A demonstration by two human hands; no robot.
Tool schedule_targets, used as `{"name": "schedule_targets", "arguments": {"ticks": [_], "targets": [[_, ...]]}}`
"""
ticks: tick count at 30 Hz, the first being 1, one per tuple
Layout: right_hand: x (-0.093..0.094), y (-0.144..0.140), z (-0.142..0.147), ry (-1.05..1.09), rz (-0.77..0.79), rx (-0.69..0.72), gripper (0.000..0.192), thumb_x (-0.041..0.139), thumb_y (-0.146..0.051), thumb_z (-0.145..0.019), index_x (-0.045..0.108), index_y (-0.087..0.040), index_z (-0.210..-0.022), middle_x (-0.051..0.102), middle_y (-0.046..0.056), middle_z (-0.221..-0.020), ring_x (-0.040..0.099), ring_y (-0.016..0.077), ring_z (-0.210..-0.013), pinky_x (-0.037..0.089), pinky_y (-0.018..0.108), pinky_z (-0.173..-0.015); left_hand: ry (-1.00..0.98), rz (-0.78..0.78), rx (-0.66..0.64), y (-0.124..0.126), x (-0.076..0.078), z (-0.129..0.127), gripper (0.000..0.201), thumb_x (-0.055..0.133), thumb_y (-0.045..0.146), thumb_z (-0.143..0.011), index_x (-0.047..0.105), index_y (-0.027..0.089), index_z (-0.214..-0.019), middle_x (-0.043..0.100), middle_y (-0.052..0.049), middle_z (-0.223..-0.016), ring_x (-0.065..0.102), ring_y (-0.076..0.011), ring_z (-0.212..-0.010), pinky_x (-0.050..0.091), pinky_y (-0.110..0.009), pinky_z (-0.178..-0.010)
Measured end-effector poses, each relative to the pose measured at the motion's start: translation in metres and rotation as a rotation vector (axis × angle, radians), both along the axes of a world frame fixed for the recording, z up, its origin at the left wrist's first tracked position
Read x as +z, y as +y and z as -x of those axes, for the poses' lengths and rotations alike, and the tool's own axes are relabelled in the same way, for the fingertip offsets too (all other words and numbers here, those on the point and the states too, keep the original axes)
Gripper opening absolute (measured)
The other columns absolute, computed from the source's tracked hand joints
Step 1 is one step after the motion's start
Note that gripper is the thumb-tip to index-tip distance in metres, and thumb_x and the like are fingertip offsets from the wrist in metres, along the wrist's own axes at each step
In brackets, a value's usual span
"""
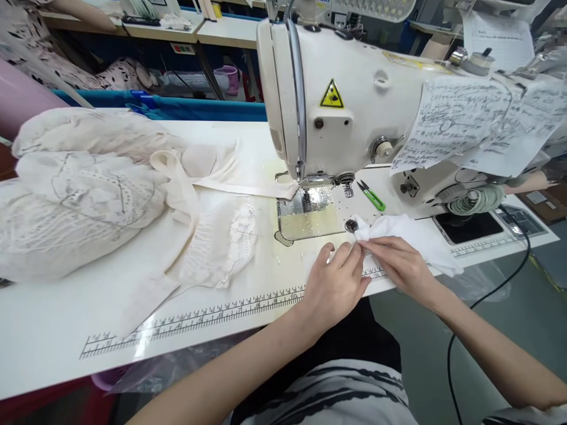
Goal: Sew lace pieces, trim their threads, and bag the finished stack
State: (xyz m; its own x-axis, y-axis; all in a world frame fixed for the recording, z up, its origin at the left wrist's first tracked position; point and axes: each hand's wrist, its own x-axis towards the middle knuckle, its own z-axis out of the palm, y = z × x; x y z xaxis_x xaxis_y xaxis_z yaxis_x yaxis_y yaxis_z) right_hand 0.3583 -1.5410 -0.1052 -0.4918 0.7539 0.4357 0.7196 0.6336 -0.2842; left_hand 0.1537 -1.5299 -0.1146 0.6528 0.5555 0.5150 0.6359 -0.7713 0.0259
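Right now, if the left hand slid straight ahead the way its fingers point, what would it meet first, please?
Probably the white cloth its fingertips already pinch with the right hand; beyond that, the round metal button, though depth is unclear.

Cloth, lace, gloss and metal at the sewing table

The white cloth (411,236) at 4 o'clock looks thin, soft and matt; the cream garment (88,189) at 9 o'clock is sheer with rough lace; the sewing machine (354,100) at 12 o'clock is glossy enamel, its needle plate (305,206) shiny metal, the table (57,330) smooth.
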Motion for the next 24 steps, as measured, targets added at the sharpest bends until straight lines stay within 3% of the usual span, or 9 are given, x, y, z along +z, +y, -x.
{"name": "schedule_targets", "arguments": {"ticks": [4, 9, 12, 15, 19, 24], "targets": [[0.001, 0.001, 0.000, 0.041, 0.130, -0.090, 0.049, 0.043, -0.013, -0.098, 0.043, -0.029, -0.144, 0.057, 0.009, -0.132, 0.056, 0.0201, -0.116, 0.054, 0.038, -0.093, 0.007, -0.011, 0.001, 0.000, -0.001, 0.000, 0.038, 0.046, 0.034, -0.097, 0.063, 0.007, -0.119, 0.067, -0.007, -0.123, 0.055, -0.0216, -0.111, 0.037, -0.041, -0.093], [0.002, 0.006, -0.002, 0.114, 0.166, -0.140, 0.044, 0.042, -0.016, -0.098, 0.049, -0.029, -0.139, 0.060, 0.008, -0.127, 0.058, 0.0202, -0.115, 0.053, 0.039, -0.095, -0.010, -0.026, 0.008, 0.000, -0.002, 0.000, 0.039, 0.051, 0.035, -0.095, 0.062, 0.008, -0.120, 0.068, -0.006, -0.120, 0.056, -0.0218, -0.109, 0.038, -0.041, -0.092], [0.008, 0.007, 0.000, 0.128, 0.091, -0.189, 0.037, 0.048, -0.017, -0.096, 0.057, -0.028, -0.130, 0.065, 0.007, -0.118, 0.059, 0.0222, -0.110, 0.052, 0.042, -0.094, -0.020, -0.094, 0.006, -0.001, -0.002, 0.001, 0.033, 0.051, 0.030, -0.095, 0.064, 0.009, -0.116, 0.068, -0.007, -0.119, 0.057, -0.0212, -0.106, 0.038, -0.040, -0.091], [0.015, 0.011, 0.007, 0.030, -0.059, -0.235, 0.025, 0.055, -0.022, -0.093, 0.066, -0.028, -0.114, 0.067, 0.006, -0.113, 0.057, 0.0262, -0.107, 0.048, 0.047, -0.093, -0.057, -0.215, -0.039, -0.004, -0.002, 0.002, 0.021, 0.057, 0.022, -0.091, 0.068, 0.009, -0.104, 0.071, -0.006, -0.106, 0.059, -0.0197, -0.095, 0.039, -0.038, -0.082], [0.022, 0.026, 0.023, -0.148, -0.047, -0.218, 0.022, 0.061, -0.030, -0.089, 0.070, -0.025, -0.109, 0.064, 0.009, -0.111, 0.052, 0.0292, -0.106, 0.044, 0.047, -0.087, -0.123, -0.315, -0.143, -0.008, 0.000, 0.007, 0.010, 0.062, 0.021, -0.088, 0.068, 0.012, -0.090, 0.068, -0.003, -0.085, 0.056, -0.0164, -0.077, 0.036, -0.035, -0.070], [0.033, 0.035, 0.033, -0.173, 0.077, -0.134, 0.015, 0.059, -0.027, -0.091, 0.071, -0.022, -0.084, 0.064, 0.006, -0.090, 0.053, 0.0243, -0.092, 0.043, 0.043, -0.080, -0.169, -0.331, -0.210, -0.010, 0.003, 0.014, 0.015, 0.061, 0.027, -0.089, 0.068, 0.015, -0.081, 0.067, -0.001, -0.079, 0.054, -0.0148, -0.072, 0.034, -0.033, -0.065]]}}
